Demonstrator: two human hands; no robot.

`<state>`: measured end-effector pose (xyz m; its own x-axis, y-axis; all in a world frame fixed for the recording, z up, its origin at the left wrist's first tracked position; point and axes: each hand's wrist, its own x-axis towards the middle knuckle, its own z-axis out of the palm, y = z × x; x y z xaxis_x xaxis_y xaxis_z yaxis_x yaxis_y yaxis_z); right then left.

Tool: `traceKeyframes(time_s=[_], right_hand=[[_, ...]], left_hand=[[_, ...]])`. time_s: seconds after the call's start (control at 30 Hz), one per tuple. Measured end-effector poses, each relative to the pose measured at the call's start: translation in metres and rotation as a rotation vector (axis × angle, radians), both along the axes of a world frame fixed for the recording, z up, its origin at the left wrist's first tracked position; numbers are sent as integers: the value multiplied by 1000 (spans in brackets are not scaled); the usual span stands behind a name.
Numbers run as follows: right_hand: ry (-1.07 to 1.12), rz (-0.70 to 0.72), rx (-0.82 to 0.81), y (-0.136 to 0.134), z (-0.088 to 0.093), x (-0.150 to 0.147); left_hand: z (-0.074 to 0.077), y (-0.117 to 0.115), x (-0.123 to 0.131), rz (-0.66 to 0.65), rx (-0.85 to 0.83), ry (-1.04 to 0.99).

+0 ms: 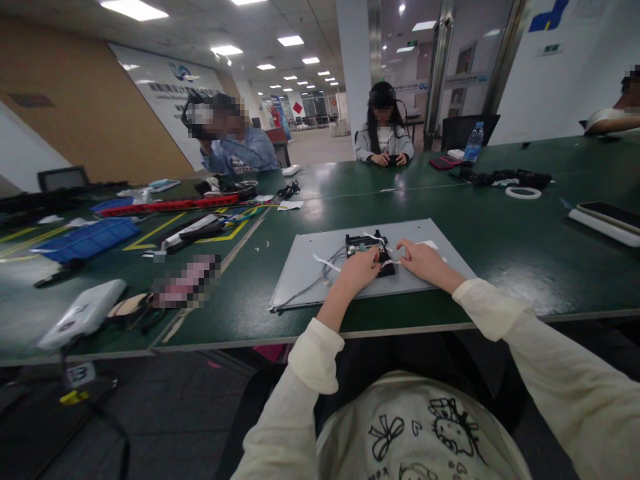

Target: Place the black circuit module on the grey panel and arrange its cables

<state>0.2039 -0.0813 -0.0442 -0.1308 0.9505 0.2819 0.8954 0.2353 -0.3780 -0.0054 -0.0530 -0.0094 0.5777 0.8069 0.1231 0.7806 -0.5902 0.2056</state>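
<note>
Over a gray panel (310, 250) on the green table (540, 267), the head view shows both forearms reaching forward and angling inward from loose pale sleeves (315, 357). The left hand (359, 268) lies palm down, wrist low, its fingers bent across the near part of a black unit (387, 269) with a green circuit board (359, 250); whether those fingertips are pressed together or pinching anything I cannot tell. The unit sits on the panel directly beneath that hand, its far edge just beyond the fingers. Facing it from the right, the right hand (423, 261) has index finger and thumb curled toward the unit, near the end of a short white strip (391, 262); a pinch on it cannot be made out. To the left of the left hand, a gray cable (305, 291) curves over the panel beside another white strip (327, 264).
</note>
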Motion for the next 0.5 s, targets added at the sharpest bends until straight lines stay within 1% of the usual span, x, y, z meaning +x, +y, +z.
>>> traceKeyframes(time_s=[0.2, 0.33, 0.4, 0.5], right_hand=[[-20, -30, -13, -3, 5, 1], [4, -20, 9, -6, 7, 0], [36, -8, 25, -6, 8, -1], [66, 9, 58, -6, 8, -3]], left_hand=[[3, -8, -10, 36, 44, 67], [11, -8, -29, 74, 65, 87], [16, -2, -45, 162, 76, 67], [21, 13, -74, 399, 128, 4]])
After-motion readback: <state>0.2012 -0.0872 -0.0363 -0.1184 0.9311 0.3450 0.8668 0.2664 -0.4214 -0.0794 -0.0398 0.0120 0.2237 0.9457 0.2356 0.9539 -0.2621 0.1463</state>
